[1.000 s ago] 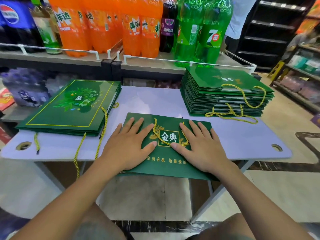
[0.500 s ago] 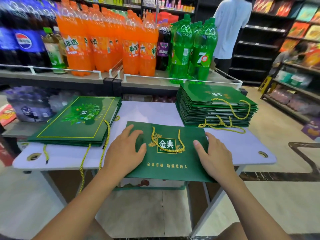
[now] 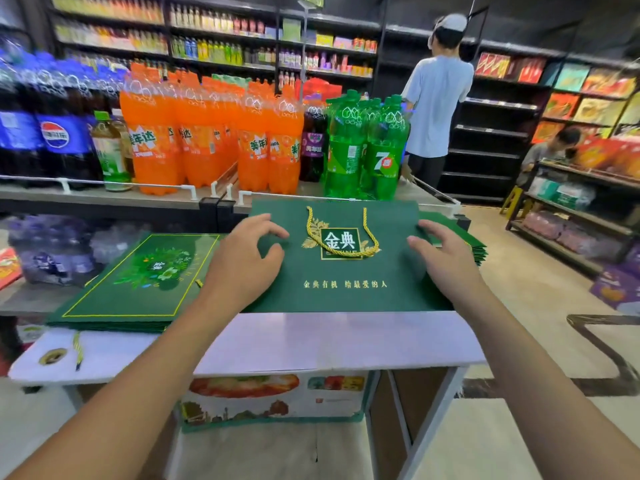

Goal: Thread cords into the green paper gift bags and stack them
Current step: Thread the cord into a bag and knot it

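a bag (image 3: 346, 292) sits over a stack (image 3: 479, 249) at the table's (image 3: 311, 341) far right, a cord (image 3: 372, 237) on top of it. the left hand (image 3: 242, 265) holds its left side, the right hand (image 3: 446, 261) its right. a pile (image 3: 138, 289) lies to the left. bottles (image 3: 207, 150) stand on a shelf (image 3: 104, 199) behind, and a box (image 3: 273, 400) sits under the table.

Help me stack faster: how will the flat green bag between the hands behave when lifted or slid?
Probably fairly stiff: the green bag lies flat between the left hand and right hand, its near edge straight. Likely light, being thin folded paper. Its gold cord lies loose on top, so it may shift or snag when slid.
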Action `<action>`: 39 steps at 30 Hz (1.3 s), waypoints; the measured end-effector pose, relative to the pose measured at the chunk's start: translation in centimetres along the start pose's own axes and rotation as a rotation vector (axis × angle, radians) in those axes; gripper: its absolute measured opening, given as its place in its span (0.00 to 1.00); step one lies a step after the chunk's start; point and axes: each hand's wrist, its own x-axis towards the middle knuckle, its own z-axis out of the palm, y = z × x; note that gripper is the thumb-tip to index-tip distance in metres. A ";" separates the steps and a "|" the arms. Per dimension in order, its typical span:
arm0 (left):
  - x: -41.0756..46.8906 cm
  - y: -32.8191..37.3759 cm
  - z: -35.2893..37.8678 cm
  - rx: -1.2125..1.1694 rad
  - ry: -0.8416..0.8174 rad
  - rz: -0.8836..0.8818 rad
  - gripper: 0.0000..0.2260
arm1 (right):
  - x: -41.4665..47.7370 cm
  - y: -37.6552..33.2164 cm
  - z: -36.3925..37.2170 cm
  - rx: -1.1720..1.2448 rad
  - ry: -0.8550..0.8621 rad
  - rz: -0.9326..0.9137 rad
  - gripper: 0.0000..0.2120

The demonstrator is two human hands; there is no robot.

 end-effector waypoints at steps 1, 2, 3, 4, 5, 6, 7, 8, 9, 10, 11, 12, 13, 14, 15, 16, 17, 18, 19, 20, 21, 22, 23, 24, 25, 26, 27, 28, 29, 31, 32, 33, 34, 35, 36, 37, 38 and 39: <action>1.5 1.2 -0.2 0.006 0.003 0.016 0.10 | 1.5 -0.5 -0.8 0.006 0.009 -0.003 0.22; 3.1 2.3 -0.2 0.007 -0.002 0.034 0.10 | 2.9 -1.0 -1.7 0.020 0.017 -0.001 0.22; 4.8 3.4 0.0 0.000 -0.009 0.050 0.10 | 4.4 -1.5 -2.6 0.039 0.022 0.006 0.22; 6.6 4.4 0.2 -0.007 -0.015 0.064 0.10 | 6.0 -1.8 -3.5 0.054 0.029 0.016 0.21; 8.3 5.3 0.7 -0.006 -0.022 0.075 0.10 | 7.7 -2.0 -4.3 0.057 0.036 0.026 0.21; 9.9 6.1 1.2 0.000 -0.029 0.091 0.10 | 9.3 -2.1 -5.1 0.050 0.044 0.032 0.21; 11.5 6.7 2.0 -0.001 -0.037 0.108 0.10 | 10.9 -2.0 -5.9 0.037 0.044 0.037 0.21; 12.9 7.3 2.9 -0.009 -0.044 0.120 0.10 | 12.4 -1.8 -6.6 0.020 0.033 0.041 0.21; 14.2 7.7 4.0 -0.016 -0.054 0.123 0.10 | 13.8 -1.5 -7.2 -0.006 0.015 0.048 0.21; 15.3 8.0 5.1 -0.016 -0.066 0.118 0.09 | 15.1 -1.1 -7.8 -0.042 -0.004 0.056 0.21; 16.3 8.3 6.4 -0.011 -0.082 0.108 0.09 | 16.2 -0.6 -8.2 -0.076 -0.026 0.069 0.21; 17.1 8.5 7.7 0.000 -0.101 0.101 0.09 | 17.2 -0.1 -8.6 -0.115 -0.050 0.085 0.21; 17.8 8.6 9.2 0.017 -0.119 0.098 0.09 | 18.1 0.4 -8.8 -0.158 -0.072 0.099 0.22; 18.4 8.6 10.6 0.036 -0.134 0.097 0.09 | 19.0 1.1 -8.9 -0.211 -0.091 0.109 0.24; 19.0 8.5 12.1 0.048 -0.149 0.087 0.09 | 19.9 1.9 -8.8 -0.267 -0.105 0.118 0.26; 19.3 8.4 13.4 0.051 -0.165 0.069 0.09 | 20.6 2.9 -8.7 -0.319 -0.121 0.125 0.27; 19.6 8.2 14.7 0.049 -0.182 0.048 0.09 | 21.1 3.8 -8.5 -0.358 -0.140 0.136 0.29; 19.7 8.0 15.9 0.052 -0.199 0.029 0.09 | 21.7 4.8 -8.3 -0.389 -0.156 0.144 0.30; 19.7 7.6 17.0 0.057 -0.216 0.010 0.09 | 22.0 5.7 -8.1 -0.418 -0.166 0.154 0.31; 19.7 7.2 18.1 0.058 -0.233 -0.004 0.08 | 22.2 6.5 -8.0 -0.459 -0.181 0.153 0.32; 19.6 6.7 19.1 0.049 -0.252 -0.013 0.08 | 22.2 7.2 -7.9 -0.515 -0.187 0.150 0.31; 19.6 6.2 19.9 0.035 -0.277 -0.017 0.08 | 22.3 8.1 -7.7 -0.570 -0.184 0.137 0.30; 19.5 5.8 20.7 0.028 -0.303 -0.014 0.09 | 22.2 8.9 -7.4 -0.597 -0.180 0.125 0.28; 19.4 5.4 21.3 0.033 -0.328 -0.003 0.09 | 22.4 10.1 -7.0 -0.598 -0.187 0.122 0.28; 19.3 4.9 21.8 0.050 -0.351 0.011 0.09 | 22.7 11.3 -6.6 -0.577 -0.194 0.122 0.28; 19.1 4.5 22.2 0.075 -0.379 0.017 0.10 | 22.9 12.3 -6.2 -0.567 -0.206 0.128 0.28; 19.0 4.2 22.6 0.102 -0.409 0.014 0.11 | 23.0 13.1 -5.8 -0.568 -0.224 0.134 0.27; 18.9 3.9 22.9 0.126 -0.437 0.003 0.12 | 23.2 13.8 -5.6 -0.575 -0.239 0.141 0.26; 18.9 3.6 23.2 0.142 -0.459 -0.009 0.13 | 23.2 14.3 -5.3 -0.572 -0.253 0.150 0.26; 18.7 3.2 23.7 0.156 -0.471 -0.018 0.13 | 23.4 14.9 -5.1 -0.568 -0.267 0.154 0.27; 18.6 3.0 23.9 0.161 -0.467 -0.012 0.13 | 23.4 15.1 -5.0 -0.577 -0.273 0.154 0.28; 18.7 2.9 24.1 0.165 -0.463 -0.003 0.14 | 23.4 15.2 -5.0 -0.587 -0.281 0.159 0.29; 18.7 2.9 24.1 0.167 -0.459 0.002 0.14 | 23.5 15.3 -4.9 -0.602 -0.289 0.165 0.29; 18.8 2.8 24.0 0.170 -0.454 0.005 0.14 | 23.5 15.3 -4.9 -0.616 -0.289 0.163 0.29; 18.9 2.9 23.7 0.176 -0.448 0.010 0.15 | 23.5 15.2 -4.9 -0.634 -0.274 0.150 0.28; 18.9 3.0 23.4 0.183 -0.438 0.023 0.15 | 23.4 14.8 -4.9 -0.653 -0.245 0.124 0.28; 18.8 3.2 23.0 0.189 -0.428 0.041 0.16 | 23.1 14.2 -4.8 -0.669 -0.211 0.090 0.27; 18.7 3.3 22.4 0.191 -0.418 0.064 0.16 | 22.9 13.6 -4.6 -0.678 -0.179 0.047 0.27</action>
